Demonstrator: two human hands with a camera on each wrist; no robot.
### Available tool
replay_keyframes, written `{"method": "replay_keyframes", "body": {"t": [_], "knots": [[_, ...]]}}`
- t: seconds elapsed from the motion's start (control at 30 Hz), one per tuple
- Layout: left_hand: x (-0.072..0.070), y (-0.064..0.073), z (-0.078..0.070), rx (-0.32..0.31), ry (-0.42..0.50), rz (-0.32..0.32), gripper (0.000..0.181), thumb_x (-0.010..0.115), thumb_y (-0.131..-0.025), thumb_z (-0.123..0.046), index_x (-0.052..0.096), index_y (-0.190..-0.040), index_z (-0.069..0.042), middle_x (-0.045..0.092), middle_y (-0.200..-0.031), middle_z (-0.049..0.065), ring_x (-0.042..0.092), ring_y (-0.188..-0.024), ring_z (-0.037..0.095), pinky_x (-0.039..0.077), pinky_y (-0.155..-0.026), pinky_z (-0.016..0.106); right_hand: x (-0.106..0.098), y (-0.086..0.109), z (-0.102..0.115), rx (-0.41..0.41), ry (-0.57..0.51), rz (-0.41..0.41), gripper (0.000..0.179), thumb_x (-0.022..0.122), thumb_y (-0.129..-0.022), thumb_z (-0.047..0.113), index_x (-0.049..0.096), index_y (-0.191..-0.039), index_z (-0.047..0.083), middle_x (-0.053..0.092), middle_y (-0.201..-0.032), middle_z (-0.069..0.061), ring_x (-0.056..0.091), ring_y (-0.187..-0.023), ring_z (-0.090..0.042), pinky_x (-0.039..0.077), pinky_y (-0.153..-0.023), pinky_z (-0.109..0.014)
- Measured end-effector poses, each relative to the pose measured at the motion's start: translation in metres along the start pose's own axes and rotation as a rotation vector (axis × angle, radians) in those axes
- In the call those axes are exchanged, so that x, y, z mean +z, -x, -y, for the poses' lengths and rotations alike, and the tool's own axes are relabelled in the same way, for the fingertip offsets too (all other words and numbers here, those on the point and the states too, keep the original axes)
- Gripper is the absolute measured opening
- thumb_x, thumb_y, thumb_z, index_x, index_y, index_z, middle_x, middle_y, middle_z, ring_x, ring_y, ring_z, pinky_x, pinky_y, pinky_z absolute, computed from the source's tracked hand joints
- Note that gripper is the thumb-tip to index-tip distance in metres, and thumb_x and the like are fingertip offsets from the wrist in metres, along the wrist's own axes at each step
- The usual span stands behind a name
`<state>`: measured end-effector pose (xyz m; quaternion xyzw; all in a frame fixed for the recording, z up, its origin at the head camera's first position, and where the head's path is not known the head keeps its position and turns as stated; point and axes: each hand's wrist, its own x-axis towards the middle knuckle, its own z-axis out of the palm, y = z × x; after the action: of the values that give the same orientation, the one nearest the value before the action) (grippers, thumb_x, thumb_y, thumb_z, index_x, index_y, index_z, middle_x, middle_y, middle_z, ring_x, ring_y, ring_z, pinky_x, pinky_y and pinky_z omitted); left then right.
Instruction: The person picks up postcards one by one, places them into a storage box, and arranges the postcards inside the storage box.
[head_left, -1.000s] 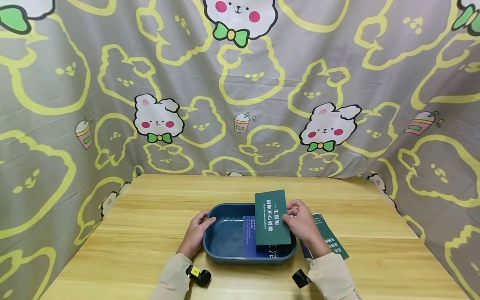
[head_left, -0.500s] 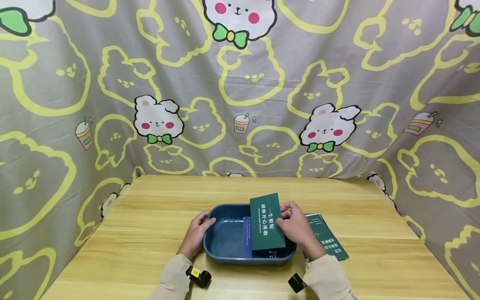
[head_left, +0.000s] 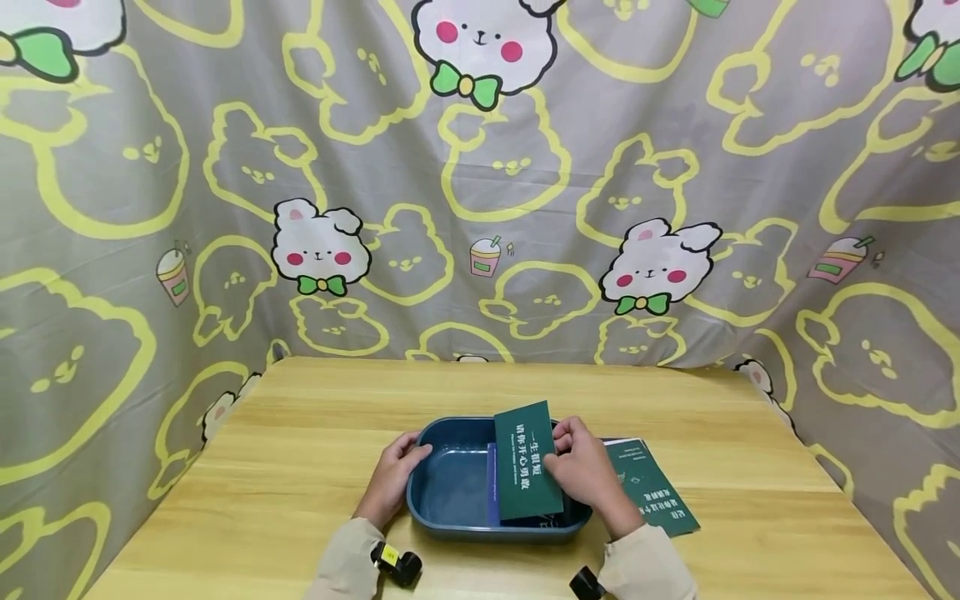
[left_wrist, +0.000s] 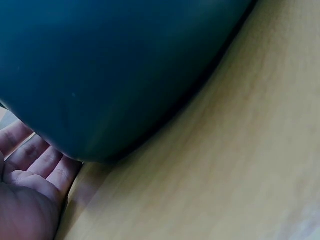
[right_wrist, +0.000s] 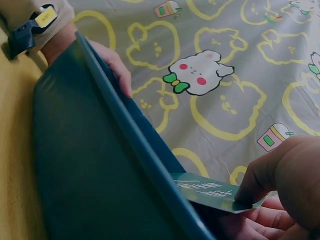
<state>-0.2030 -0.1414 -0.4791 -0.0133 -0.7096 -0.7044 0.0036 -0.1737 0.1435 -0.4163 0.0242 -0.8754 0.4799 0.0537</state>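
A dark blue rectangular basin (head_left: 446,492) with rounded corners stands on the table. My left hand (head_left: 393,479) holds its left rim, thumb over the edge; in the left wrist view its fingers (left_wrist: 47,162) lie along the outer wall. In my right hand (head_left: 583,462) a dark green card (head_left: 525,467) with white writing is pinched by its right edge, thumb on top. The card is tilted over the basin's right half. Beneath it a blue-purple card (head_left: 492,483) lies in the basin, mostly hidden. In the right wrist view the green card (right_wrist: 205,192) reaches past the rim.
Right of the basin lie more cards, a green one (head_left: 654,487) with white writing on top, partly behind the right wrist. The wooden table (head_left: 300,450) is bordered by a grey curtain (head_left: 420,308) with yellow rabbit outlines.
My right hand has carried the green card left and lower over the basin, covering more of the blue-purple card. The left hand stays on the rim. The view has tilted slightly.
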Motion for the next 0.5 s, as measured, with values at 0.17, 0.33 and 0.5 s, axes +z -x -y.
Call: {"method": "replay_keyframes", "body": {"t": [0.17,0.33,0.5], "knots": [[0.0011,0.0032,0.0023,-0.006,0.000,0.004,0.037,0.058,-0.098,-0.015,0.054,-0.127,0.008,0.059,-0.114,0.016,0.055,-0.100,0.022,0.046,-0.084,0.026,0.0011,0.0055,-0.0001,-0.007,0.033,0.016,0.028,0.069,-0.079,-0.001,0.051,-0.099,0.005,0.048,-0.077,-0.003,0.047,-0.070,-0.018,0.039,-0.066,-0.034],[0.0010,0.0025,0.0041,0.006,-0.007,0.010,0.038,0.057,-0.098,-0.017,0.053,-0.126,0.009,0.059,-0.115,0.017,0.055,-0.101,0.023,0.046,-0.085,0.027,0.0010,0.0073,0.0010,-0.018,0.057,0.044,0.028,0.070,-0.079,0.000,0.052,-0.099,0.005,0.048,-0.078,-0.002,0.047,-0.072,-0.018,0.040,-0.067,-0.034],[0.0002,-0.0004,0.0031,0.015,0.009,0.005,0.038,0.059,-0.097,-0.017,0.055,-0.124,0.008,0.060,-0.113,0.016,0.056,-0.100,0.023,0.047,-0.084,0.027,0.0027,0.0060,0.0017,-0.075,0.122,0.054,0.031,0.070,-0.077,0.000,0.051,-0.101,0.005,0.049,-0.076,0.000,0.047,-0.068,-0.017,0.040,-0.066,-0.034]]}}
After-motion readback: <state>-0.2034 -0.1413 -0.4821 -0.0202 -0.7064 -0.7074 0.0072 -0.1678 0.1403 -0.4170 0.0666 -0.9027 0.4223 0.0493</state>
